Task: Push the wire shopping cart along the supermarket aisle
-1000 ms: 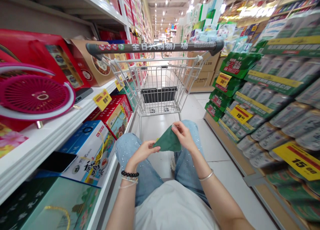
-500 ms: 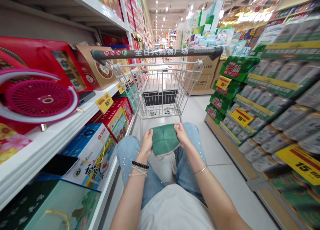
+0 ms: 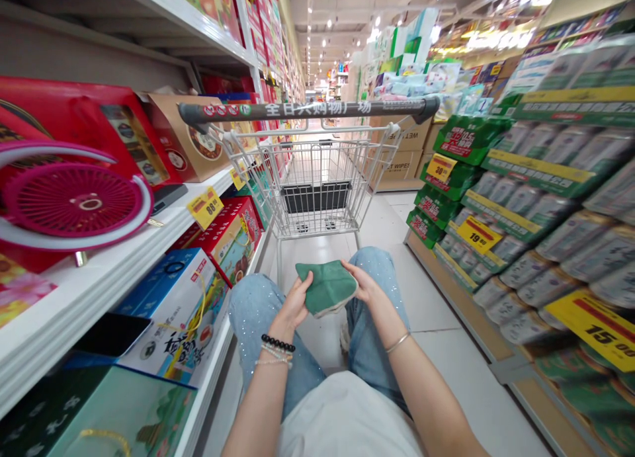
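Note:
A green piece of fabric with a pale lower edge point(image 3: 327, 287), perhaps a folded cloth or small pouch, is stretched between my hands above my knees. My left hand point(image 3: 296, 301) grips its left side, thumb on top and fingers beneath. At the upper right corner my right hand point(image 3: 363, 282) pinches it, with its fingers partly behind the fabric. Just beyond stands a wire shopping cart point(image 3: 317, 159), its grey handle point(image 3: 307, 109) facing me.
On the left shelf sit a magenta fan point(image 3: 74, 199), a black phone point(image 3: 109, 334) and gift boxes point(image 3: 173, 311). Stacked cans point(image 3: 526, 212) with price tags line the right side. Cartons point(image 3: 397, 163) stand beyond the cart. White floor tiles point(image 3: 426, 298) show between the shelves.
The green fabric has tilted, its right side now lower and its pale edge showing more. My left hand has shifted slightly, thumb now over the fabric's face. The cart stays in place.

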A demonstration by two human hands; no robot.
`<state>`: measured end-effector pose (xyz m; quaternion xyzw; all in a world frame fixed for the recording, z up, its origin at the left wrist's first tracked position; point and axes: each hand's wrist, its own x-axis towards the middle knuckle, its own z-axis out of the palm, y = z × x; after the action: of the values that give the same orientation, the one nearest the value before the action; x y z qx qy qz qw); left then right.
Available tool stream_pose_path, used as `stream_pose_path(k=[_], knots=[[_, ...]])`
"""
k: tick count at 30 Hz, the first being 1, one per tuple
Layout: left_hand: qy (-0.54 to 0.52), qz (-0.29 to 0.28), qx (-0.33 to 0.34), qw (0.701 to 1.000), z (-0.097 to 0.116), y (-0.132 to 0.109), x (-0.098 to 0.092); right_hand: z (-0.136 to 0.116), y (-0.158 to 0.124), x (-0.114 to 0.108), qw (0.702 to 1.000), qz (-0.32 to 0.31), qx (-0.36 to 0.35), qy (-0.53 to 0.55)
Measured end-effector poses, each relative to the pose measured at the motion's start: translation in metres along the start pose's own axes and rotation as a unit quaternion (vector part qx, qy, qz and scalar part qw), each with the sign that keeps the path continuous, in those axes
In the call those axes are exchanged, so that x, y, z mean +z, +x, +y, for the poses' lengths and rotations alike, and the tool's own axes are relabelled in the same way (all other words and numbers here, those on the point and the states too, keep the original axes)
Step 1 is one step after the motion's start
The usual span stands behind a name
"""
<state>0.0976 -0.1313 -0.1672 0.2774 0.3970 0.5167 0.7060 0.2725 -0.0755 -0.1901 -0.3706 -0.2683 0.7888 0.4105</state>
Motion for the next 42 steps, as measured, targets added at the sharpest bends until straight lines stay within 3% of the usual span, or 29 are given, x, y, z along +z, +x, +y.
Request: stream_pose_path(k=[3,5,9,12,18,25,31,34,42], knots=[[0.014,0.021,0.0,1.0,0.012,-0.002,0.006,0.005,-0.009,0.006,0.989,-0.114,0.083,0.048],[0.021,0.016,-0.003,1.0,0.016,-0.004,0.011,0.014,-0.013,0.013,0.981,-0.151,0.103,0.069],[0.035,0.006,0.002,0.999,0.019,-0.006,0.014,0.032,-0.017,0.025,0.983,-0.152,0.062,0.088],[0.047,0.011,0.02,0.999,0.021,-0.006,0.007,0.033,-0.017,0.022,0.991,-0.118,0.008,0.059],[0.147,-0.006,0.052,0.988,0.032,-0.004,-0.01,0.006,-0.028,0.013,0.992,-0.016,-0.099,-0.07],[0.23,-0.069,0.135,0.961,0.061,-0.012,-0.002,-0.037,-0.054,0.027,0.974,-0.078,-0.178,-0.117],[0.375,-0.173,0.292,0.863,0.102,-0.034,0.012,-0.069,-0.071,0.031,0.95,-0.13,-0.244,-0.146],[0.397,-0.197,0.324,0.836,0.111,-0.038,0.018,-0.078,-0.072,0.036,0.936,-0.148,-0.265,-0.18],[0.375,-0.156,0.311,0.859,0.111,-0.04,0.021,-0.081,-0.065,0.039,0.936,-0.181,-0.262,-0.146]])
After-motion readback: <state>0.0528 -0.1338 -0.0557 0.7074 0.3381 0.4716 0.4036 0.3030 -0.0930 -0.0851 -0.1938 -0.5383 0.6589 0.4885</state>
